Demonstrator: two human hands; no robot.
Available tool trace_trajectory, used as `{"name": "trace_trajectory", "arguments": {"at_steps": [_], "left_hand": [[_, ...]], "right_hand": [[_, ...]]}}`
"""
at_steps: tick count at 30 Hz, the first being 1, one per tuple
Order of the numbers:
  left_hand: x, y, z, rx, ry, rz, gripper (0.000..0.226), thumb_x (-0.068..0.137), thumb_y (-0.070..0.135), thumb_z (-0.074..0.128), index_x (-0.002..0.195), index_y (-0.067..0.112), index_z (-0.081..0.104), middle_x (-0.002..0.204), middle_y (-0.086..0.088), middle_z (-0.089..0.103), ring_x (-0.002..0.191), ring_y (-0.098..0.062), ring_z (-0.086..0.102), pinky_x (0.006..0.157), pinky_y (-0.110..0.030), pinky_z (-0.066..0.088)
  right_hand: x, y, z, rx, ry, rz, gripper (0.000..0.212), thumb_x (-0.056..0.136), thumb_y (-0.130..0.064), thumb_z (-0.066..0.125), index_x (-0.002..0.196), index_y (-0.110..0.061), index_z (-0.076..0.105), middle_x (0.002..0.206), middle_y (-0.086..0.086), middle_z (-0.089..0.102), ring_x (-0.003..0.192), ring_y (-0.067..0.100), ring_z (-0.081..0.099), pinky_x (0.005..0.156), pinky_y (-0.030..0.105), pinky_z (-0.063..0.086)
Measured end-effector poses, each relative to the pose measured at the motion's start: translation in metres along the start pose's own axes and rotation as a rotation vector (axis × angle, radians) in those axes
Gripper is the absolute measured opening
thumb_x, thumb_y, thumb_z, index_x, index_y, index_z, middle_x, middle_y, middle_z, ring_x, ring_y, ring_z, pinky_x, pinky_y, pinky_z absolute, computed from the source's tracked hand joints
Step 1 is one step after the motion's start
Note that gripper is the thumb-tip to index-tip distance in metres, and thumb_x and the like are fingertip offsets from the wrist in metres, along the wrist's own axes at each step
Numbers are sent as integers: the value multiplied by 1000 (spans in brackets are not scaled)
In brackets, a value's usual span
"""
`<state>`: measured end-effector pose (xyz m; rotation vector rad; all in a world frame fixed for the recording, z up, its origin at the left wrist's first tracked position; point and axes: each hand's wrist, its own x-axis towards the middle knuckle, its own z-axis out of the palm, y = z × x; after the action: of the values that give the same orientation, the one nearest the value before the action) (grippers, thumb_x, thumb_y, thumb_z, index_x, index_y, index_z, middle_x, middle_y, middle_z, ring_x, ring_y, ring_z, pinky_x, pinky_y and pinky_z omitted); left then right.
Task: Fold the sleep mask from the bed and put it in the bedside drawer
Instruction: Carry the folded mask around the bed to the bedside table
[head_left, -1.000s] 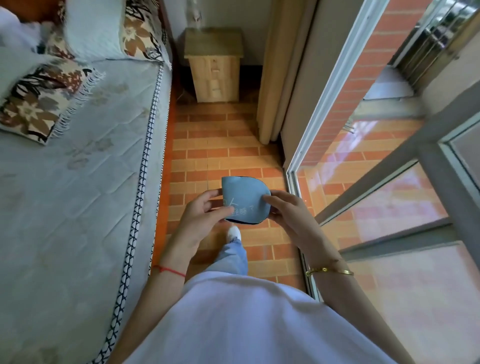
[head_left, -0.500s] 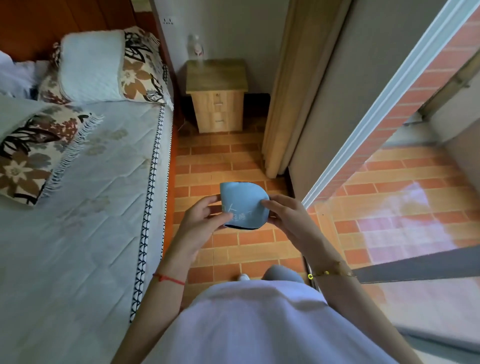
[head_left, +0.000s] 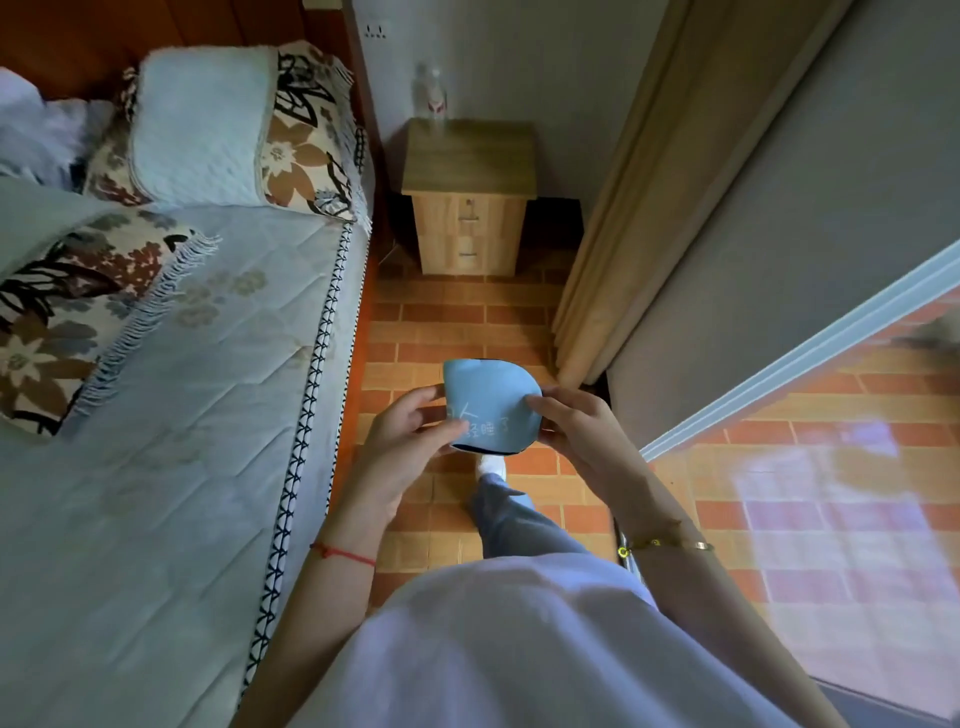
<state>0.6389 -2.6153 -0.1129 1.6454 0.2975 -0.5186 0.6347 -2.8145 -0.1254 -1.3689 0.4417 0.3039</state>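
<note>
I see the sleep mask, light blue, folded in half with a dark edge showing, held in the air between both hands over the brick floor. Left hand is at the mask's 8 o'clock, thumb pressed on its front face, fingers behind it. Right hand is at its 3 o'clock, fingertips pinching the right edge. Both hands are closed on the mask. Bedside cabinet sits at 12 o'clock from the mask, well apart, both drawers closed, a bottle on its top. Bed runs along 9 o'clock.
</note>
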Motion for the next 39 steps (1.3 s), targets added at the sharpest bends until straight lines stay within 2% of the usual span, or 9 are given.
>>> {"name": "trace_trajectory", "arguments": {"at_steps": [2, 4, 11, 16, 19, 26, 29, 34, 39], "left_hand": [[28, 15, -2, -23, 29, -14, 64, 79, 20, 74, 137, 18, 48, 121, -8, 66, 103, -18, 67, 80, -27, 57], [58, 32, -5, -61, 70, -9, 60, 79, 16, 74, 134, 16, 51, 118, -7, 67, 102, -18, 68, 82, -32, 57], [164, 105, -12, -79, 103, 9, 48, 78, 19, 75, 121, 28, 57, 105, 4, 70, 96, -14, 69, 72, -25, 54], [222, 149, -12, -132, 133, 19, 54, 79, 13, 73, 128, 20, 53, 105, 3, 68, 94, -10, 67, 63, -15, 53], [255, 168, -13, -147, 132, 10, 54, 80, 11, 72, 130, 16, 52, 103, 3, 68, 92, -8, 66, 58, -11, 52], [344, 202, -15, -141, 120, -27, 57, 79, 11, 73, 132, 13, 52, 115, -6, 66, 97, -14, 67, 83, -31, 57], [387, 222, -20, -154, 86, -22, 53, 80, 5, 71, 130, 10, 51, 104, -2, 67, 95, -13, 66, 73, -22, 57], [469, 266, -38, -134, 7, 20, 41, 82, -3, 66, 122, 4, 59, 113, -19, 68, 107, -31, 65, 84, -33, 56], [554, 317, -61, -100, -45, 54, 43, 84, 2, 65, 126, 10, 58, 112, -15, 70, 99, -24, 69, 76, -21, 58]], "right_hand": [[33, -16, 2, -4, -20, -1, 12, 89, -11, 59, 94, -7, 69, 80, -1, 71, 76, 10, 68, 69, 22, 53], [68, -36, 6, -23, -39, -15, 11, 89, -10, 60, 92, -6, 69, 80, 3, 68, 72, 10, 64, 62, 19, 51], [184, -110, 8, -56, -86, -39, 9, 87, -15, 63, 86, -15, 72, 71, -11, 72, 70, 2, 67, 59, 17, 50], [250, -147, 8, -58, -98, -49, 10, 84, -19, 65, 85, -19, 75, 83, -6, 75, 81, 10, 69, 70, 28, 57], [283, -163, 8, -41, -89, -48, 12, 82, -20, 66, 82, -24, 77, 84, -6, 75, 83, 11, 69, 70, 26, 55], [361, -193, 7, -8, -18, -23, 11, 83, -20, 67, 81, -25, 77, 84, -7, 75, 86, 13, 69, 72, 27, 55], [400, -207, 11, -4, 0, -25, 17, 84, -19, 66, 78, -30, 77, 88, -7, 75, 90, 14, 69, 73, 25, 57], [481, -243, 25, 1, 33, -5, 11, 88, -17, 63, 89, -24, 71, 107, 3, 70, 102, 20, 66, 89, 36, 56], [562, -291, 46, 47, 57, 14, 12, 89, -14, 61, 90, -23, 70, 110, 6, 69, 104, 21, 65, 91, 36, 55]]}}
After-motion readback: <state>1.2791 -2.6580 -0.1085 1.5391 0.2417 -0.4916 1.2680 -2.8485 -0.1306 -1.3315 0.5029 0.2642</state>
